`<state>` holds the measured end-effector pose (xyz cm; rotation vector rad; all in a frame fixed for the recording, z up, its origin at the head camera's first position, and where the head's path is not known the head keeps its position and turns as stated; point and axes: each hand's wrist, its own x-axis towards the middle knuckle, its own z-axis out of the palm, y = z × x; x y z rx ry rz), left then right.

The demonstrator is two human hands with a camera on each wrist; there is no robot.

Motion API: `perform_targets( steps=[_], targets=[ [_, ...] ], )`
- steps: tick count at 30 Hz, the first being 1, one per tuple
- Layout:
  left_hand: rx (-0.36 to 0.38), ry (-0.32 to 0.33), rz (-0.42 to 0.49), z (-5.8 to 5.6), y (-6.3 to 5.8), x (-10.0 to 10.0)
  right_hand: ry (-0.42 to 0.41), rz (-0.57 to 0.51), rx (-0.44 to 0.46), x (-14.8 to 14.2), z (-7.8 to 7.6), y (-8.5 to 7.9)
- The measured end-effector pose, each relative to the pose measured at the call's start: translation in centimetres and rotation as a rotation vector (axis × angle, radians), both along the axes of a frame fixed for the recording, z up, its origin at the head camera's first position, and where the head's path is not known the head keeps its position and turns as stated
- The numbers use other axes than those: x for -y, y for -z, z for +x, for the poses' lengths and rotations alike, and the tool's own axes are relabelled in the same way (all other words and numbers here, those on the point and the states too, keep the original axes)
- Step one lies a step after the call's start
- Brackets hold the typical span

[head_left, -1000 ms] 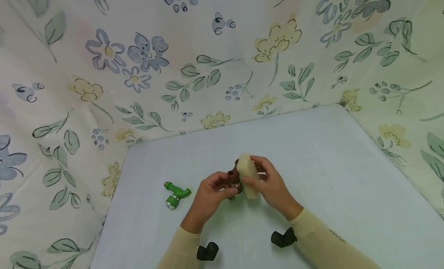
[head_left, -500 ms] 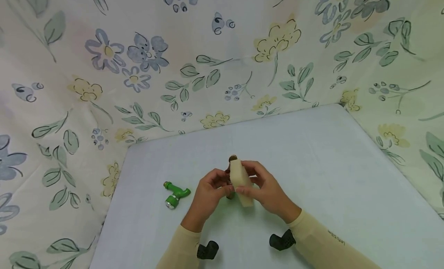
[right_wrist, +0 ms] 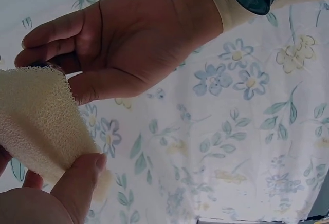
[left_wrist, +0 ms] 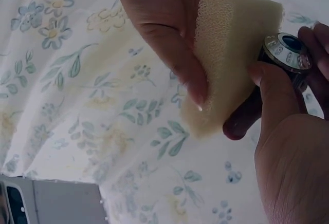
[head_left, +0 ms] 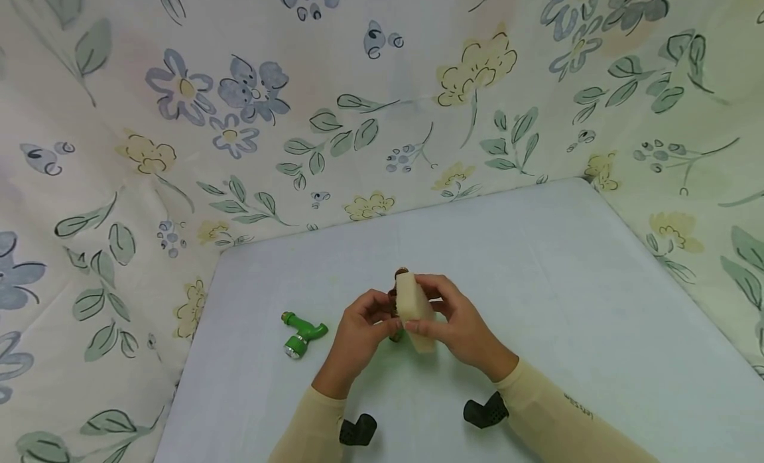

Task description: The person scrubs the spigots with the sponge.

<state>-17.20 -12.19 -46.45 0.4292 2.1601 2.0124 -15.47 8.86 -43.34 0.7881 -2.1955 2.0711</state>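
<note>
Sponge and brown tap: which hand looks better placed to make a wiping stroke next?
Probably the right hand: it grips the sponge, close beside the brown tap. The left hand holds the brown tap, so it seems better placed to steady it.

A pale cream block of sponge [head_left: 410,300], porous-faced, was held nearly upright in the right hand [head_left: 464,322], right beside a dark reddish-brown tap [left_wrist: 245,113] with a silvery round end (mostly hidden from the head view), gripped in the left hand [head_left: 359,327]
</note>
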Motion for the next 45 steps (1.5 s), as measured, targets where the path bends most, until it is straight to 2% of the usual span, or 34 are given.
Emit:
perform_targets(
  steps=[5, 10, 13, 19, 23, 29, 38, 45],
  targets=[
    [-0.043, 0.032, 0.004, 0.1, 0.2, 0.1, 0.021, 0.022, 0.001, -0.2, -0.2, 0.3],
    [-0.032, 0.054, 0.018, 0.3, 0.0, 0.1, 0.063, 0.043, 0.025, -0.5, -0.4, 0.4],
    [-0.025, 0.072, 0.031, 0.5, -0.4, 0.1, 0.088, 0.043, 0.031, -0.8, -0.6, 0.5],
    [-0.074, 0.116, 0.044, 1.1, -1.9, -0.2, 0.156, 0.051, 0.065, -1.2, -1.0, 0.7],
    [-0.070, 0.132, 0.026, 0.9, -1.3, -0.2, 0.192, 0.044, 0.096, -1.4, -1.3, 1.0],
    [-0.059, 0.109, 0.033, 0.6, -0.1, 0.0, 0.160, 0.040, 0.095, -1.3, -1.2, 1.4],
    [-0.065, 0.057, 0.017, 0.3, -0.1, 0.0, 0.075, 0.017, 0.069, -0.6, -0.5, 1.0],
    [-0.048, 0.033, -0.017, 1.2, -2.7, -0.5, 0.029, 0.001, 0.065, -0.3, -0.2, 0.8]
  ],
)
